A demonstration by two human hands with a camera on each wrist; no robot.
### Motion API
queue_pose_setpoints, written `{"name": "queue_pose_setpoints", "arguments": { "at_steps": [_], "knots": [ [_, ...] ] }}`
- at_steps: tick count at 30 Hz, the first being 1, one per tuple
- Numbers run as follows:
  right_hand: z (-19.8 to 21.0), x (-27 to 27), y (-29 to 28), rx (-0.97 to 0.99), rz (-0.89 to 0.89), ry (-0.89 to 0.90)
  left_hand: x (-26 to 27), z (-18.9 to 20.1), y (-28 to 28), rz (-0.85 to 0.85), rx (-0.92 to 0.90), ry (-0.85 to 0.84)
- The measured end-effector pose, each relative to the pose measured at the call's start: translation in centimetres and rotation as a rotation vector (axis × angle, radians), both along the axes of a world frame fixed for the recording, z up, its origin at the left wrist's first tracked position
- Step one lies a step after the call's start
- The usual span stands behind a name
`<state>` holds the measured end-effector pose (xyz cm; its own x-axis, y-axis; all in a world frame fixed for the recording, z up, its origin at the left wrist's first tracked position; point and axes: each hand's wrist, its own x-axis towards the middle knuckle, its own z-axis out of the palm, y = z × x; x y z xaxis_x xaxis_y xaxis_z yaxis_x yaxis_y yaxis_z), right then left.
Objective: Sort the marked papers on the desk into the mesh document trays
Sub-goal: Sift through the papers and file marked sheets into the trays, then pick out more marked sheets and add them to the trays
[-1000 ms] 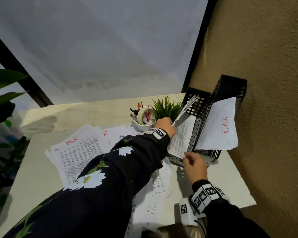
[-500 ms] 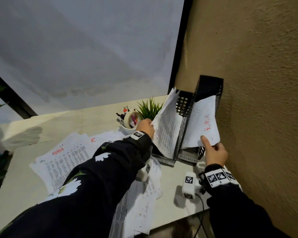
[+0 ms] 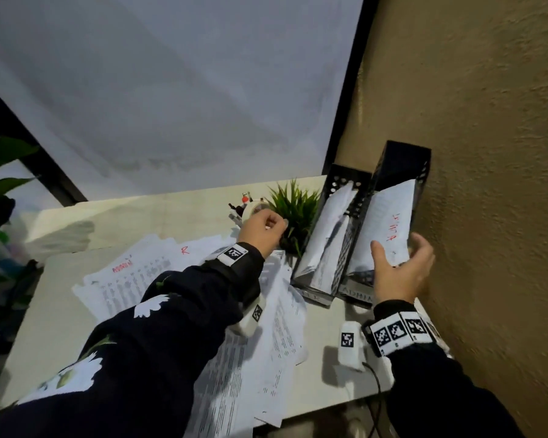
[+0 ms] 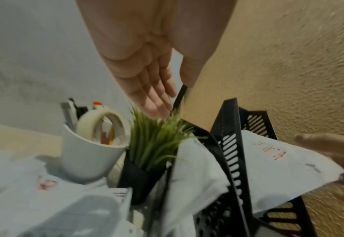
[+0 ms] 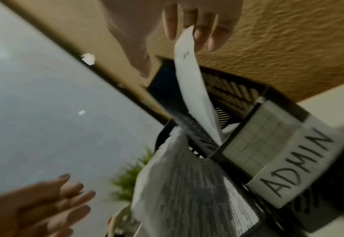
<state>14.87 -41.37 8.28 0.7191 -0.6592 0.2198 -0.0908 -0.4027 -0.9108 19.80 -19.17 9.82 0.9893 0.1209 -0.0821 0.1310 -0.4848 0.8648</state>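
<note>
Two black mesh trays stand against the wall at the right. In the left tray [image 3: 345,178] lean printed sheets [image 3: 329,241]. From the right tray [image 3: 402,162], labelled ADMIN [image 5: 295,163], sticks a sheet marked in red [image 3: 389,229]. My right hand [image 3: 399,270] is at that sheet's lower edge, thumb on its left, straight fingers [image 5: 203,32] touching its corner. My left hand [image 3: 263,229] hovers over the plant with relaxed fingers [image 4: 155,99], holding nothing. Loose papers marked ADMIN [image 3: 124,267] and R [image 3: 184,250] lie spread on the desk under my left arm.
A small green plant [image 3: 295,210] in a dark pot stands just left of the trays. Beside it a white mug [image 4: 90,158] holds a tape roll and pens. The rough tan wall [image 3: 487,216] bounds the right. A cable [image 3: 377,384] hangs over the desk's front edge.
My left hand let go of the sheets in the left tray and drew back left over the plant. My right hand moved from the tray's base to the ADMIN sheet and opened against it.
</note>
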Motion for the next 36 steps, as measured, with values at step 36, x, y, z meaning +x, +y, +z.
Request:
{"name": "queue_pose_setpoints", "arguments": {
  "at_steps": [36],
  "knots": [
    [-11.0,-5.5,15.0,0.678,0.696,0.766,-16.7,-11.7,17.0,0.667,-0.459,0.294]
  ]
}}
